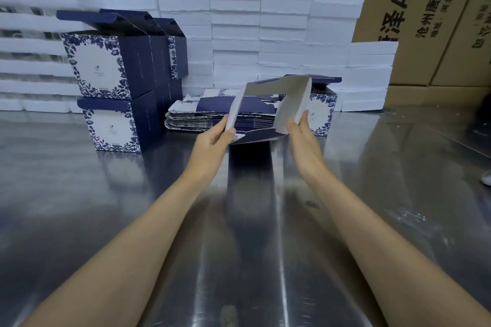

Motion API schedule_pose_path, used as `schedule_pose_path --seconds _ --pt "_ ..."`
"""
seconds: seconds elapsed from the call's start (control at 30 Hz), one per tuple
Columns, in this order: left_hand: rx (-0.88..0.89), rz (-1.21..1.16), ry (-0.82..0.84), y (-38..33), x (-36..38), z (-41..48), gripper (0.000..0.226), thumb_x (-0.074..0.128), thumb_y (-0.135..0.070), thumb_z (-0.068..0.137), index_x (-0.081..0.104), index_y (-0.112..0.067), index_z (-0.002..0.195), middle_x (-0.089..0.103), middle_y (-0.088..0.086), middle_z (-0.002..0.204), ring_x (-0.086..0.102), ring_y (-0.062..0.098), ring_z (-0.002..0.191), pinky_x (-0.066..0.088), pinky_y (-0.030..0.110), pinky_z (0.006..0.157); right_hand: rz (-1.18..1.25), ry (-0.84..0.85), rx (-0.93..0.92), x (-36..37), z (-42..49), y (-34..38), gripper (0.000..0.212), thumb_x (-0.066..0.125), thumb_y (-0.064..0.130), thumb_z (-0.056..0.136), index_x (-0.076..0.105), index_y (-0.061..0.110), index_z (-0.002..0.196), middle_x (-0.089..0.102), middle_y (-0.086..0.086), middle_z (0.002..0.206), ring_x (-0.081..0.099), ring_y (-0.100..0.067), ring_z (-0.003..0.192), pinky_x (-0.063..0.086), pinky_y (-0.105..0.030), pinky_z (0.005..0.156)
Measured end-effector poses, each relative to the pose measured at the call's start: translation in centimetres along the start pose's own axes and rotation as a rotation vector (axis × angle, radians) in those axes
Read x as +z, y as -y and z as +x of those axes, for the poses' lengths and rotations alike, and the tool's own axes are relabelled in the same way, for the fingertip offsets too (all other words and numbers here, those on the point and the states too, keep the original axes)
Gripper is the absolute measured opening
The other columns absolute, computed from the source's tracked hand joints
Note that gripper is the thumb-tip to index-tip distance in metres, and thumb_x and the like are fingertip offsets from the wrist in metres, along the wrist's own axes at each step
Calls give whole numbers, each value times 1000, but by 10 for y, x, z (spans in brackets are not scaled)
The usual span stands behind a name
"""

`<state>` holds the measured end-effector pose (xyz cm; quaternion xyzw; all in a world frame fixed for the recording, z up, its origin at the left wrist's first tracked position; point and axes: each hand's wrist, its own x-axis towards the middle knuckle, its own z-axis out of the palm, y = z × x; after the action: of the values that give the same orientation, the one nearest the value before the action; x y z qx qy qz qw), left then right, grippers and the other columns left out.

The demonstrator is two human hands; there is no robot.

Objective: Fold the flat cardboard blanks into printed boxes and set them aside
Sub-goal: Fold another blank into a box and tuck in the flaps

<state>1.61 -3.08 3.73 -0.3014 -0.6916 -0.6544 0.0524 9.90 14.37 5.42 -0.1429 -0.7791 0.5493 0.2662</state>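
While my left hand and right hand each grip a side of one half-opened blank above the steel table, I count one stack of flat blanks behind it, several folded boxes at left, one partly hidden. White foam slabs and brown cartons back the room.

A reflective steel table carries stacked folded blue-and-white printed boxes at left, a pile of flat blanks mid-back, another box beside it, and white foam blocks behind.
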Motion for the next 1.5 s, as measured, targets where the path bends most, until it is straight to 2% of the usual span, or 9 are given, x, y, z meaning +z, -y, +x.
schedule_pose_path --seconds 0.17,0.4,0.6,0.73,0.87,1.03,1.27,1.4,1.5 --pt "-21 -34 -24 -4 2 2 46 44 -23 102 39 -18 148 51 -9 143 46 7 131 31 28 114 -44 -23 -203 1 -8 7 50 34 21 101 30 20 151 40 5 151 38 -9 136 26 -22 113" --pt "1 65 -71 -8 -2 -2 60 41 -27 90 33 -27 150 44 -19 146 43 -2 129 34 20 108 -187 -236 -403 2 -8 13 22 51 18 91 44 21 71 34 3 49 23 -16 57 27 -28 56" --pt "102 120 -85 -11 2 -3 34 43 -39 101 57 -31 132 57 -15 89 48 0 77 38 18 72 -283 -291 -450 -1 -8 15 51 48 8 89 21 30 52 17 2 44 19 -15 48 19 -29 49" --pt "118 250 -210 -9 4 -3 43 35 -29 106 38 -26 63 32 -12 54 31 3 49 22 24 50 -322 -233 -540 5 -10 13 52 47 3 88 17 26 52 12 5 42 24 -10 43 22 -24 46" --pt "157 267 -206 -10 2 -2 41 37 -19 105 45 -33 67 37 -12 54 32 3 52 21 28 55 -322 -259 -530 6 -9 13 48 47 7 86 21 27 51 29 0 40 29 -10 44 24 -25 50" --pt "193 276 -163 -12 0 -1 61 42 -8 95 30 -32 150 46 -16 76 40 3 71 34 15 62 -382 -283 -513 1 -8 15 50 48 20 97 28 27 51 32 1 38 32 -16 44 23 -31 55" --pt "281 228 -284 -9 1 -2 23 52 -13 98 73 -21 96 41 -17 61 31 1 56 29 17 56 -545 -255 -686 -10 -10 15 44 50 -3 89 37 3 46 33 -18 42 32 -30 43 20 -30 55" --pt "280 276 -318 -7 -1 -1 22 50 -8 98 68 3 105 34 -19 53 26 5 52 24 13 52 -474 -271 -635 -7 -5 11 33 48 10 96 47 12 63 31 -1 44 32 -26 45 24 -32 56" --pt "301 274 -320 -12 1 -2 22 51 -16 99 71 -11 105 40 -11 60 26 6 59 28 21 55 -358 -208 -558 -7 -6 10 51 46 16 98 34 33 145 61 -9 76 48 -17 55 41 -35 61"
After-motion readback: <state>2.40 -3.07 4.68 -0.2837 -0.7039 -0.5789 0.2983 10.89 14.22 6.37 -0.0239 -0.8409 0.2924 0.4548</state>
